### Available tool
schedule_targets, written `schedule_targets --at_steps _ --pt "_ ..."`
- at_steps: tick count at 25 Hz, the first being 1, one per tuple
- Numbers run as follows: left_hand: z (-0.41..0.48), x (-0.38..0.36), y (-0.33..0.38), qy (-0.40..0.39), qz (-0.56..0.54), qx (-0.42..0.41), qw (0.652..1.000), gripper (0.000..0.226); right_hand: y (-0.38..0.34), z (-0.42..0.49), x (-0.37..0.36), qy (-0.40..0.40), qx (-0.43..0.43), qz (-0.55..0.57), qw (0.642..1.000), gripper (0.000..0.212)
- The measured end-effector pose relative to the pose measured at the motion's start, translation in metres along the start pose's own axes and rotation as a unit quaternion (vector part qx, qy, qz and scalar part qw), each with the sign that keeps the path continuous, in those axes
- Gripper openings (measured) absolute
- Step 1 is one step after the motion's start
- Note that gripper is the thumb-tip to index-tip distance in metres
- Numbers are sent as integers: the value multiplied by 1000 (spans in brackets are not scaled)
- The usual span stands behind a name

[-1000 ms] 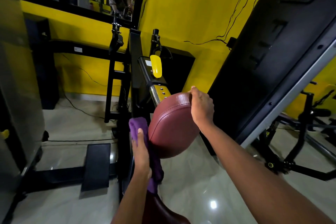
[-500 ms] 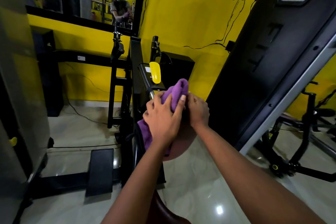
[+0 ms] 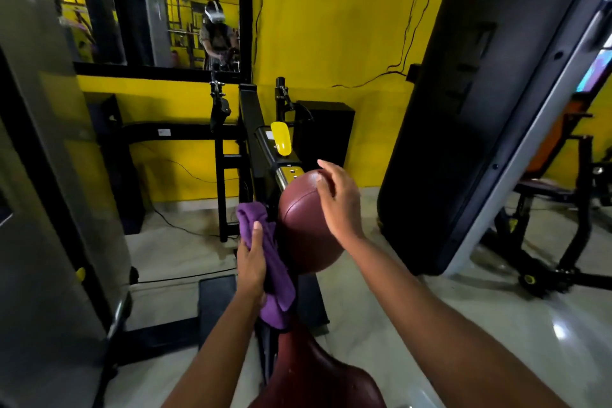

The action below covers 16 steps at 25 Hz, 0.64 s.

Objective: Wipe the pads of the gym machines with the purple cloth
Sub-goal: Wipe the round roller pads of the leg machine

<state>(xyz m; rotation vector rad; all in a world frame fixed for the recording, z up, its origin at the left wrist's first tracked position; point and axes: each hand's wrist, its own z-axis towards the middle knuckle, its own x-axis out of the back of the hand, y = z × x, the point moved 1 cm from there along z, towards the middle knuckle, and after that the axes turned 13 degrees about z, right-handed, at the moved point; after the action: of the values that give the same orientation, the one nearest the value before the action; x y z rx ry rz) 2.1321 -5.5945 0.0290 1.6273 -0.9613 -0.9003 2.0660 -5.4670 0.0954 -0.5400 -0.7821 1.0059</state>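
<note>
A rounded maroon pad (image 3: 303, 225) sits on the machine's black and yellow arm at centre. My left hand (image 3: 252, 262) grips the purple cloth (image 3: 265, 252) and presses it against the pad's left side. The cloth hangs down below my palm. My right hand (image 3: 339, 202) hovers at the pad's upper right edge, fingers spread and loose, holding nothing. A second maroon seat pad (image 3: 318, 381) lies at the bottom, just below the cloth.
A large black backrest (image 3: 470, 116) on a grey frame leans at the right. A grey machine panel (image 3: 43, 175) fills the left. A black footplate (image 3: 215, 305) and cables lie on the glossy floor. Behind the machine are a yellow wall and a mirror (image 3: 159, 7).
My left hand has carried the cloth from the top of the pad down to its left side. My right hand has lifted off the pad and opened.
</note>
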Motion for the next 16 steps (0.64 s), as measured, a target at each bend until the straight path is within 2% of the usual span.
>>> schedule_targets --at_steps 2,5,8,9,11,13,14,16 --pt "-27 14 7 -3 15 6 1000 50 -7 -43 0 5 14 32 999 45" --pt "-55 34 15 -43 56 1 997 50 -28 -104 -1 -31 12 166 986 42" --pt "-75 44 23 -166 34 -4 986 56 -45 -144 -15 -86 -89 267 956 52" --pt "-80 44 24 -224 21 -4 974 60 -48 -155 -23 -77 -120 292 946 60" --pt "-84 39 28 -328 19 12 945 69 -50 -169 -38 30 -166 332 928 76" --pt "-76 34 26 -385 68 -8 920 64 -47 -169 -43 183 -227 347 892 63" --pt "-66 33 26 -382 114 -55 915 53 -44 -166 -43 240 -247 341 875 54" --pt "-33 31 34 -282 201 -171 922 41 -29 -157 -48 343 -266 316 843 51"
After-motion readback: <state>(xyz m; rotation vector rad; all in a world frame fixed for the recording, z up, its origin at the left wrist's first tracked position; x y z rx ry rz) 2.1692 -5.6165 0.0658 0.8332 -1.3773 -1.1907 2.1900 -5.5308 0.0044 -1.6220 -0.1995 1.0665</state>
